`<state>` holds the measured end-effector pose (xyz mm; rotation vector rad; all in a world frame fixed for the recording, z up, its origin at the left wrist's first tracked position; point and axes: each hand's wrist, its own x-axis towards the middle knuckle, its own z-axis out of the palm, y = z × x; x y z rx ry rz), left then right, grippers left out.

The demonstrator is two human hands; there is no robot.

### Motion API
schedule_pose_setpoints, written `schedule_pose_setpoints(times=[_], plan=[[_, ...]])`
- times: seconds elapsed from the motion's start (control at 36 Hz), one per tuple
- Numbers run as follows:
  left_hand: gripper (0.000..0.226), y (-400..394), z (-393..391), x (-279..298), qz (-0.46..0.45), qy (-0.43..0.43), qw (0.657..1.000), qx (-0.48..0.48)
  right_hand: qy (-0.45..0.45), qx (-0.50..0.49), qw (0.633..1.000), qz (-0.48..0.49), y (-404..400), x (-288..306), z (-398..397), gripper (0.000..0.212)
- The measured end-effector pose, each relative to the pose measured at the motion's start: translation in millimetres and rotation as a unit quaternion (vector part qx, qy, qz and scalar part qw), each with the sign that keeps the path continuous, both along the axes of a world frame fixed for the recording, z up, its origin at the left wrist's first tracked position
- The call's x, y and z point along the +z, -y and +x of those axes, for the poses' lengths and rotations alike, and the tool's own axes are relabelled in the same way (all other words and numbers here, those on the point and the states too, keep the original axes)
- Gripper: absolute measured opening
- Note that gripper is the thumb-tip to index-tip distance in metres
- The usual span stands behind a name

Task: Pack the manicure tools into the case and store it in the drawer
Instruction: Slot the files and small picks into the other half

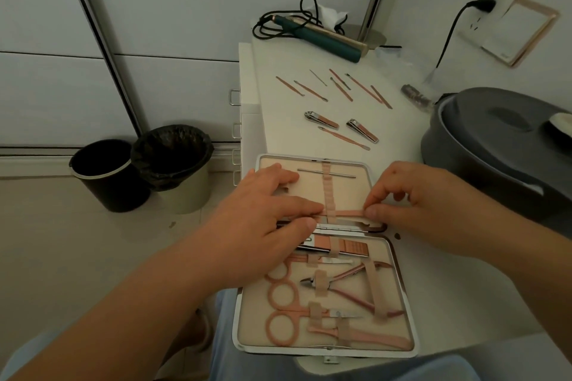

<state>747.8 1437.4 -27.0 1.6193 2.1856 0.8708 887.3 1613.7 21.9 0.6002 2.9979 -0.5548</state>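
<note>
- We see the manicure case (325, 257) lying open on the near part of the white table (402, 139), its near half already filled with scissors (283, 294), nippers (346, 284) and other strapped-in tools.
- Our right hand (411, 195) pinches a slim pink tool (348, 213) between thumb and fingertips, and the tool lies across the elastic strap (327, 192) of the far half.
- Our left hand (266, 210) rests on the left side of that far half, fingers stretched flat and reaching to the strap, gripping nothing that we can see.
- A thin metal tool (326, 172) already sits under the strap near the far edge.
- Farther out on the table lie two nail clippers (320, 120), (362, 130), a pink pusher (343, 138) and a scattered row of slender tools (334, 88).
- A grey lidded tub (495, 145) stands to the right, and two bins (142, 170) stand on the floor to the left.
</note>
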Motion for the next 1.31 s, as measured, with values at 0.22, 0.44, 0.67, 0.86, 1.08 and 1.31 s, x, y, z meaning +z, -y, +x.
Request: schedule_pose_setpoints(times=[0.22, 0.44, 0.67, 0.86, 1.08, 1.31], plan=[[0.033, -1.2, 0.3, -1.5, 0.009, 0.016, 1.0, 0.0, -0.015, 0.043, 0.999, -0.004, 8.0, -5.6, -12.1, 0.014], [0.03, -0.8, 1.1, 0.9, 0.02, 0.011, 1.0, 0.012, -0.046, 0.027, 0.997, -0.056, 12.6, -11.2, -22.5, 0.015], [0.03, -0.2, 1.2, 1.1, 0.03, 0.009, 0.999, 0.031, -0.091, -0.003, 0.993, -0.072, 5.0, -19.1, -3.0, 0.011], [0.027, -1.5, 2.4, 0.1, 0.051, 0.011, 0.998, 0.044, -0.102, 0.003, 0.994, -0.048, 3.2, -24.9, -1.3, 0.013], [0.024, -3.5, 9.9, -0.4, 0.075, 0.019, 0.994, 0.084, -0.128, 0.005, 0.99, -0.062, 0.5, -30.2, 0.1, 0.014], [0.023, -4.2, 17.7, -1.7, 0.103, 0.02, 0.986, 0.129, -0.183, -0.021, 0.977, -0.109, -0.3, -28.5, -2.6, 0.019]])
